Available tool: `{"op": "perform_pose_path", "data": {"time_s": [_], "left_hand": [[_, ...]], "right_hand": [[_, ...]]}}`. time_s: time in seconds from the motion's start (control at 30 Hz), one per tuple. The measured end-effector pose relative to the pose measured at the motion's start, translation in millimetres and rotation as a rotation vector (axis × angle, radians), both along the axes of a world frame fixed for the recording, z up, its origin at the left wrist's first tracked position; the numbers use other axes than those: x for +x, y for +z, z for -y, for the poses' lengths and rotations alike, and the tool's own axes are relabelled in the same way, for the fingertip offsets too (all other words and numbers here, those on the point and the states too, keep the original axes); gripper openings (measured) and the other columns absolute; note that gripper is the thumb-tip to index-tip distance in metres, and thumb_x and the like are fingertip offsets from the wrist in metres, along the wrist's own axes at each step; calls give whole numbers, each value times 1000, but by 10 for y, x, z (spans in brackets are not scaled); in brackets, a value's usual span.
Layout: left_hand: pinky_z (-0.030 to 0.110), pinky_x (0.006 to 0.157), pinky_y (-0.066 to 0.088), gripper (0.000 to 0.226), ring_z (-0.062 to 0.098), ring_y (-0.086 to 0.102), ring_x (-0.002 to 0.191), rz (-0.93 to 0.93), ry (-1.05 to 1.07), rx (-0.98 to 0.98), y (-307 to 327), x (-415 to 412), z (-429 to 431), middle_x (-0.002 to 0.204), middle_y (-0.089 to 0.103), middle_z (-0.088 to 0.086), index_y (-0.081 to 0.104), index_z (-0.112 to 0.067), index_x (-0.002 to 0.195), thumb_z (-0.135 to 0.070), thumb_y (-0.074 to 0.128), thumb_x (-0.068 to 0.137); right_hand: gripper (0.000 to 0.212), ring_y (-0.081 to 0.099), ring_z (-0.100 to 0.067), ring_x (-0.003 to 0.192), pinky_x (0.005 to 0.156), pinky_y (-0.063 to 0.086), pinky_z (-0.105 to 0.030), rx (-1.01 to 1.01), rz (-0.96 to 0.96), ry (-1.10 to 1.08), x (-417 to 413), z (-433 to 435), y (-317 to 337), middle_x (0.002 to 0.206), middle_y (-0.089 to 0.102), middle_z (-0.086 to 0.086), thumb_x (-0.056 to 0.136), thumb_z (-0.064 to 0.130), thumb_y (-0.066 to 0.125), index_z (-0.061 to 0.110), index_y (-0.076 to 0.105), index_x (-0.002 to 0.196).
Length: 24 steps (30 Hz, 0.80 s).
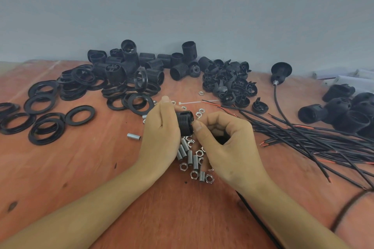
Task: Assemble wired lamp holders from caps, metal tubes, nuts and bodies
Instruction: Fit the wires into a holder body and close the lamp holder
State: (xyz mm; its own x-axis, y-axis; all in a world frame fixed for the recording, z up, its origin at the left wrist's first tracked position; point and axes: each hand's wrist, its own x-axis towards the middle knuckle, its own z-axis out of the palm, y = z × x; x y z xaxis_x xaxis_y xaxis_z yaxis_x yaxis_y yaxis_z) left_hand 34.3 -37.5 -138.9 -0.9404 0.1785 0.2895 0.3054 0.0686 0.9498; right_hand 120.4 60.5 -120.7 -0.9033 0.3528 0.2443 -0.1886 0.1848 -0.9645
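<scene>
- Left hand point(162, 133): I see the fingers curled round the black ribbed plastic lamp holder body point(184, 122), thumb on top, gripping its left side.
- Right hand point(228, 147): the fingers are tightly curled and the thumb tip presses on the body's right end. Something dark sits inside the curled fingers; I cannot tell what it is.
- The body is held between both hands, just above the reddish-brown wooden table point(81, 168).
- Directly below the hands lie short silver metal tubes point(190, 157) mixed with silver hex nuts point(194, 175).
- Flat black plastic rings point(46, 111) are spread to the left.
- Spare black threaded bodies point(141, 62) are piled along the wall, with domed black caps point(230, 81) heaped beside them.
- Black and red wires point(303, 137) fan out on the right.
</scene>
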Motion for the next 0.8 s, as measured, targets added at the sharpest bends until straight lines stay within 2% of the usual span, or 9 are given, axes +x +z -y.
{"op": "perform_pose_path", "data": {"time_s": [0.1, 0.17, 0.3, 0.47, 0.57, 0.63, 0.73, 0.8], "left_hand": [[10, 59, 39, 45, -4, 53, 61, -60, 26, 1, 7, 10, -5, 62, 59, -20, 60, -16, 74, -35, 28, 100], [6, 60, 38, 47, -5, 54, 64, -96, 35, 1, 10, 20, -15, 61, 59, -21, 61, -12, 75, -35, 28, 98], [8, 62, 37, 47, -1, 52, 63, -149, 3, -35, 0, 16, 9, 61, 55, -13, 60, -9, 75, -29, 29, 105], [8, 63, 38, 45, 0, 55, 66, -197, -12, -14, 61, -3, 22, 67, 60, -9, 60, -14, 71, -28, 29, 101], [9, 61, 37, 44, 0, 52, 62, -229, -26, 9, 78, 8, 30, 65, 59, 0, 58, -13, 69, -24, 30, 101], [8, 61, 38, 43, 0, 53, 63, -253, -29, 9, 71, 8, 39, 61, 56, -3, 58, -11, 70, -23, 30, 101], [8, 60, 37, 43, 0, 51, 61, -286, -62, -2, 60, 7, 46, 58, 51, -11, 57, -8, 72, -21, 30, 102], [8, 60, 38, 44, 1, 50, 60, -303, -86, -7, 55, -3, 57, 59, 50, -8, 57, -1, 73, -21, 30, 102]], "right_hand": [[18, 51, -12, 33, 32, 44, -26, -1, 17, 1, -3, -3, -6, 58, 64, 3, 94, 8, 63, 16, 67, 78], [17, 52, -12, 34, 32, 44, -26, -5, 15, 13, -3, -25, -1, 59, 65, 1, 94, 8, 64, 15, 68, 78], [17, 51, -6, 36, 34, 40, -17, -48, 0, 39, -1, -77, 8, 56, 64, -1, 91, 6, 67, 12, 70, 75], [15, 46, -16, 33, 32, 35, -20, -121, 16, 65, 5, -129, 44, 59, 66, -4, 90, 11, 67, 11, 70, 75], [11, 45, -18, 35, 32, 32, -19, -263, 49, 66, 2, -120, 57, 61, 66, -7, 94, 8, 61, 6, 64, 83], [13, 44, -14, 32, 32, 31, -16, -301, 85, 60, -4, -126, 56, 56, 63, -7, 95, 5, 58, 2, 61, 83], [28, 40, -15, 31, 33, 30, -18, -219, 119, 68, -12, -135, 47, 50, 58, -8, 95, 12, 59, -3, 62, 72], [28, 39, -12, 32, 34, 29, -16, -215, 125, 61, -15, -136, 41, 50, 57, -8, 94, 13, 60, 1, 64, 68]]}}
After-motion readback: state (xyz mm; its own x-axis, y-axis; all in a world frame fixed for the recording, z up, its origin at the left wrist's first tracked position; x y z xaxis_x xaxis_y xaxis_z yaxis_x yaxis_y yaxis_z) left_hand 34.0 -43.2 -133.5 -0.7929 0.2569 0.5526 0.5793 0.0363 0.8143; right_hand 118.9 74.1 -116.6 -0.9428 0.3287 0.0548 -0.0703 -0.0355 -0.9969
